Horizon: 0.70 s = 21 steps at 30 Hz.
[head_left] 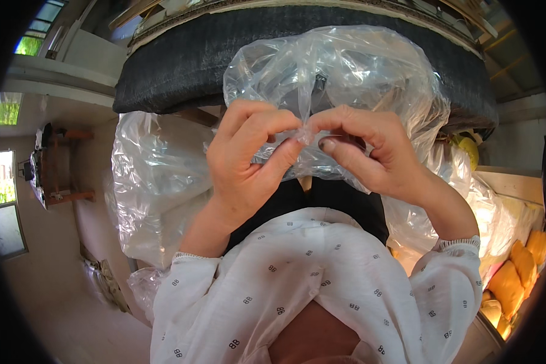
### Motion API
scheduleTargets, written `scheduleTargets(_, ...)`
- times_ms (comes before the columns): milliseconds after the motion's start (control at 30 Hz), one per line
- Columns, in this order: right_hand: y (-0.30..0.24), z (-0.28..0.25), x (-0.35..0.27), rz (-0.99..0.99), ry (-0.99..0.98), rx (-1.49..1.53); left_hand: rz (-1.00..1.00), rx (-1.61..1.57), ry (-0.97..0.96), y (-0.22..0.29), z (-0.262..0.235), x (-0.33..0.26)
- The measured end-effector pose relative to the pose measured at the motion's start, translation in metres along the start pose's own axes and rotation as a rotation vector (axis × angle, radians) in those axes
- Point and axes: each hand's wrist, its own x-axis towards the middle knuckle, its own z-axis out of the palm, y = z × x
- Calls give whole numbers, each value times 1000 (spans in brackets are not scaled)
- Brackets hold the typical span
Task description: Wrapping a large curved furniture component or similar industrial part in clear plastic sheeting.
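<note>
One left hand point(242, 155) and one right hand point(373, 148) make two in all, with one clear plastic bag point(358, 64) at them. Around these are one plastic heap on the left point(158, 182) and one plastic heap on the right point(488, 209), though how many bags form each cannot be told. Also in view are one dark padded edge point(164, 79), one white patterned shirt point(285, 242), three bright windows point(5, 176) and at least three orange bundles point(506, 286).

The plastic bag point(370, 67) is colourless, the cloth point(176, 67) charcoal, the shirt point(309, 242) white, patterned in black.
</note>
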Motion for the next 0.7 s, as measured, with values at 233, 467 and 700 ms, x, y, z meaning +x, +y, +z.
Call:
scheduleTargets(233, -21, -15, 19, -623, 395, -785, 142, -107, 5, -2, -23, -14)
scheduleTargets(467, -2, 1, -1, -374, 183, -683, 71, -349, 195, 3, -61, -30)
scheduleTargets(700, 42, -9, -35, 65, -111, -285, 65, 562, 921, 26, -201, -32)
